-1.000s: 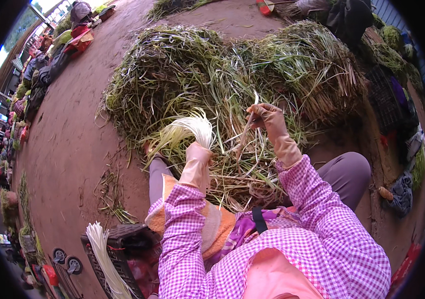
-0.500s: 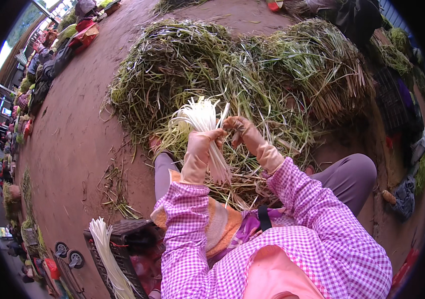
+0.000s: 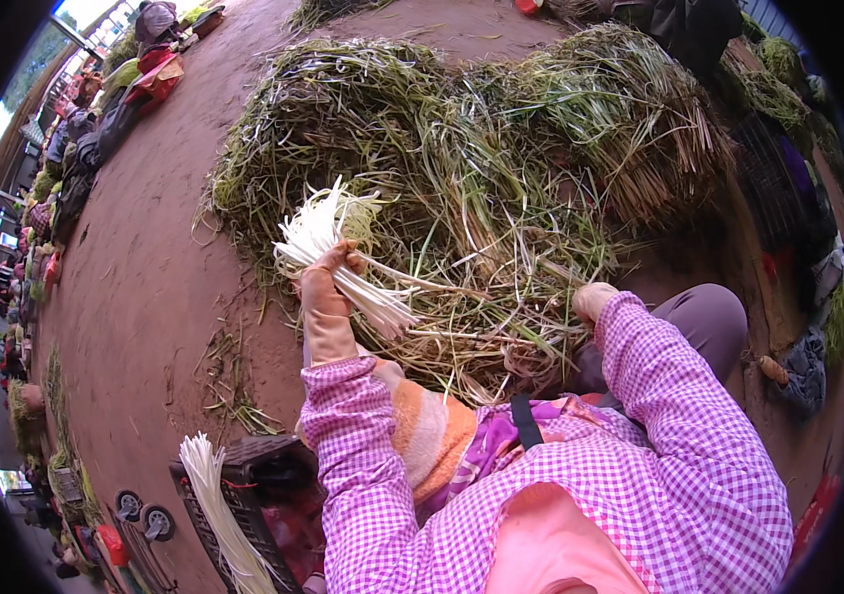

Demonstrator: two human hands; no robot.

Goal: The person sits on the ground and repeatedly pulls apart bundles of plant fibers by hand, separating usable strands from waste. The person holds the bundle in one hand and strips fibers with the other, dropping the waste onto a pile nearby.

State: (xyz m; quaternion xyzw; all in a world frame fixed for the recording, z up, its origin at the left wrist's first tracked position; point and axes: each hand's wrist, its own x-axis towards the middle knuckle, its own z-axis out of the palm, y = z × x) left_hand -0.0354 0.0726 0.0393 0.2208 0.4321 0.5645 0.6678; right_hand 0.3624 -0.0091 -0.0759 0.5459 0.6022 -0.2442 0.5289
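Note:
My left hand, in a tan glove, is closed round a bunch of long white vegetable stalks. The bunch slants, its fanned end up and left, and its even, cut-looking end down and right. A few thin pale stalks stick out rightward from it over the heap. My right hand, gloved too, is down at the near right edge of a large heap of green and dried stalks, beside my bent knee. Its fingers are mostly hidden, so I cannot make out whether they hold anything.
At the lower left, another bunch of white stalks lies on a dark plastic crate. Small wheels show left of it. Scattered leaf scraps lie on the reddish ground. Dark crates and bags line the right side.
My left hand has moved left with the white bunch and tilted it. My right hand has left the bunch and gone right and down to the heap's edge.

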